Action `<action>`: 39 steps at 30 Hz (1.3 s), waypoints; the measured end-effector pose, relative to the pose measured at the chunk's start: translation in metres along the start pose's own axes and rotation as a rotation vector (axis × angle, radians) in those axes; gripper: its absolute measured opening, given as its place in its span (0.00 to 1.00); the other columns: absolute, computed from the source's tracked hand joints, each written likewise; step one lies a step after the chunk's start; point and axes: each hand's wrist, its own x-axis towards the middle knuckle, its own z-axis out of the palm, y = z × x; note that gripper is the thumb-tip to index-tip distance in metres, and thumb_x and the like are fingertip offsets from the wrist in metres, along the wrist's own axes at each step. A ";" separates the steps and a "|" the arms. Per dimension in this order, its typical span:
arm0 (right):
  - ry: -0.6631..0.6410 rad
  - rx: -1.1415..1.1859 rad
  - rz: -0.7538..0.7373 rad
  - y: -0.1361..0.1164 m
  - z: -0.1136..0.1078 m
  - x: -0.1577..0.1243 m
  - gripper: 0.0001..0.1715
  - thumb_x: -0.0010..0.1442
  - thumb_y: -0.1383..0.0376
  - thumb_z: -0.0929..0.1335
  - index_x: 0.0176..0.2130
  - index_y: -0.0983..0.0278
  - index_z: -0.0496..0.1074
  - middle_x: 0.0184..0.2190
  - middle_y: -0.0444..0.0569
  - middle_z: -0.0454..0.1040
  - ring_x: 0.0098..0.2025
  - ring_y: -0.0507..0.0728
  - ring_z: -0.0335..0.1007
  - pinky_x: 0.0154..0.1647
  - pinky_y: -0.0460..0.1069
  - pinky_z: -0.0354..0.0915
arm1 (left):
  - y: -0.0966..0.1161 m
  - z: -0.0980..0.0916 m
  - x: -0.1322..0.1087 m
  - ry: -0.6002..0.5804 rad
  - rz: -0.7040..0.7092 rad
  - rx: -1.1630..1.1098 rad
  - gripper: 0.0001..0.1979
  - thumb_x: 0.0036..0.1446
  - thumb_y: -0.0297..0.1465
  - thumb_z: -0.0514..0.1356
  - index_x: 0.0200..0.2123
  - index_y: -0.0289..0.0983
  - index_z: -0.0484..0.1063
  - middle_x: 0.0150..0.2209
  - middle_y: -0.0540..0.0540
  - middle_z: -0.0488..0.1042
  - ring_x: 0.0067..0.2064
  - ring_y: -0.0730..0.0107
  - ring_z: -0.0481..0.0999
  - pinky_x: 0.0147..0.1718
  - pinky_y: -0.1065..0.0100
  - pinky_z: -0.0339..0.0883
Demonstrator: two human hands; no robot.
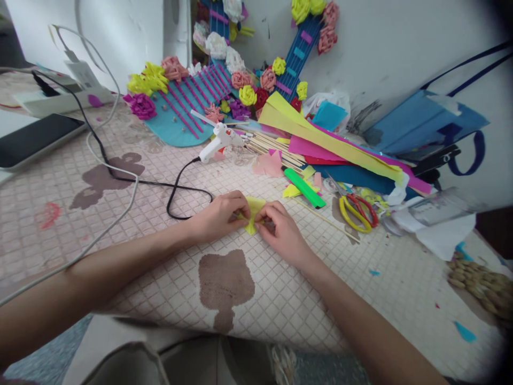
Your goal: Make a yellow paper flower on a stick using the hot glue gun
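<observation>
A small piece of yellow crepe paper is gathered between my two hands over the table's middle. My left hand pinches its left side, fingertips closed on it. From the other side, my right hand grips the right part of the same paper between thumb and fingers. The paper looks creased where the fingertips meet, and part of it spreads out behind them. Just beyond lie a green box cutter and pink paper scraps.
A white glue gun with a black cord rests behind my left hand. Scissors, wooden sticks and crepe paper sheets lie to the right. Paper flowers stand at the back. A tablet and power strip are left.
</observation>
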 end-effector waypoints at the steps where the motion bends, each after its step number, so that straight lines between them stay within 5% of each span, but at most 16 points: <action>1: -0.001 -0.003 -0.001 0.000 0.000 0.000 0.09 0.54 0.74 0.64 0.34 0.61 0.66 0.36 0.47 0.63 0.41 0.55 0.64 0.42 0.52 0.64 | 0.000 0.000 0.000 0.003 -0.002 0.002 0.04 0.51 0.23 0.58 0.31 0.34 0.71 0.35 0.47 0.68 0.36 0.71 0.70 0.36 0.69 0.65; 39: 0.009 -0.017 -0.035 0.000 0.002 0.000 0.08 0.53 0.75 0.65 0.32 0.62 0.65 0.36 0.47 0.62 0.41 0.55 0.63 0.43 0.52 0.64 | 0.003 0.001 -0.001 -0.025 -0.004 0.071 0.02 0.49 0.26 0.62 0.28 0.34 0.71 0.36 0.46 0.68 0.37 0.68 0.70 0.36 0.67 0.65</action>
